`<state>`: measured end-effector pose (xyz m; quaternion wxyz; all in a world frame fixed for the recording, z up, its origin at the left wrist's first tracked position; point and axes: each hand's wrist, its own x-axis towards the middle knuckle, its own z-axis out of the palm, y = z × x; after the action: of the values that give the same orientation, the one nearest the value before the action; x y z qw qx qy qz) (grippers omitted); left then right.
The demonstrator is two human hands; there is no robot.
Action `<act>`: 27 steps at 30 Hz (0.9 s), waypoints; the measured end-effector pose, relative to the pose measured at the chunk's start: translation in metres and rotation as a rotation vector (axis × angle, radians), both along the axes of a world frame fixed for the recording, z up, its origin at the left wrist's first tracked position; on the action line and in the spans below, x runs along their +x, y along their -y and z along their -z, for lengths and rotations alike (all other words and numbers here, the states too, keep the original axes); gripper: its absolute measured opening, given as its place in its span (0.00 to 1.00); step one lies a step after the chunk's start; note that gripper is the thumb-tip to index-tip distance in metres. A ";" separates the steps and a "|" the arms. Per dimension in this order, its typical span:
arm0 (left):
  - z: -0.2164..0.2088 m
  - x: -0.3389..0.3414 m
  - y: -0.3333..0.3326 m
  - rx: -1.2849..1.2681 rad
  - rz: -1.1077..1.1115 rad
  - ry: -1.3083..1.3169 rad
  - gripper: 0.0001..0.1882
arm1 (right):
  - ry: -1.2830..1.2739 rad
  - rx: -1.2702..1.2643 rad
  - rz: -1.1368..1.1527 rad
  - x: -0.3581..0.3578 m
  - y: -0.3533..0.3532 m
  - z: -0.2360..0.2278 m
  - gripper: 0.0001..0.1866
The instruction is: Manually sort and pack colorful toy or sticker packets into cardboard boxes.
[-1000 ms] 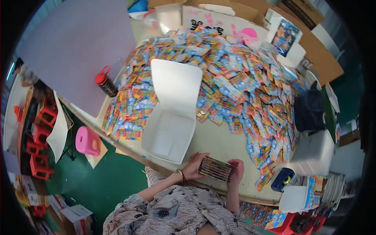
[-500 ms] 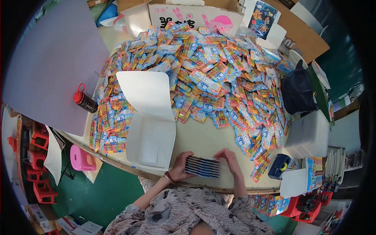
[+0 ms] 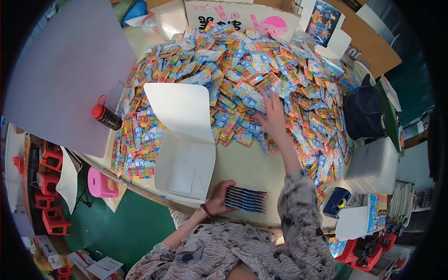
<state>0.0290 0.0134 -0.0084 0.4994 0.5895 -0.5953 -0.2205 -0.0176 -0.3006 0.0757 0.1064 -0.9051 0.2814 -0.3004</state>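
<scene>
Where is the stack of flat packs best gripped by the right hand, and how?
Grip the pack stack by its free right end, coming from the right: the left hand clasps the left end. Its layers show edge-on, so pinching across them would likely keep them together.

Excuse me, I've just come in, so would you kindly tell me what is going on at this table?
A person's left hand grips a neat stack of flat packets near the front edge of the table. The right hand is stretched out over a large heap of colourful packets, though contact is unclear. A white box stands open left of the stack.
</scene>
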 end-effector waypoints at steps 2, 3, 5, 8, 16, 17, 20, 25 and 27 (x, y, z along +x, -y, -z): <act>-0.001 -0.002 0.000 0.021 0.040 0.025 0.48 | -0.129 -0.091 0.019 0.008 0.023 0.003 0.39; 0.000 -0.004 0.002 0.017 0.052 0.024 0.48 | -0.154 -0.122 -0.038 0.000 0.040 0.016 0.34; 0.003 -0.004 0.001 0.038 0.042 0.016 0.49 | -0.179 -0.143 -0.112 -0.006 0.042 0.021 0.30; 0.004 -0.001 -0.003 0.026 0.015 0.009 0.49 | -0.024 0.373 -0.072 -0.035 0.001 0.018 0.17; 0.005 -0.006 0.010 0.029 0.031 -0.108 0.72 | -0.149 0.986 -0.333 -0.141 -0.117 0.035 0.12; 0.007 -0.006 0.009 0.032 0.031 -0.111 0.72 | -0.151 0.989 -0.331 -0.141 -0.118 0.028 0.12; 0.010 -0.003 0.004 0.049 0.028 -0.028 0.70 | -0.301 1.177 -0.399 -0.134 -0.096 0.028 0.15; -0.005 0.000 0.004 0.010 0.022 0.044 0.60 | 0.291 1.320 0.089 -0.031 -0.022 0.029 0.19; -0.007 -0.002 0.005 0.009 0.016 0.073 0.57 | 0.652 1.641 0.080 0.008 -0.003 0.031 0.21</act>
<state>0.0272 0.0085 -0.0011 0.4729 0.5948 -0.6167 -0.2055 -0.0099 -0.2979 0.0451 0.7869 -0.4022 0.3953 -0.2505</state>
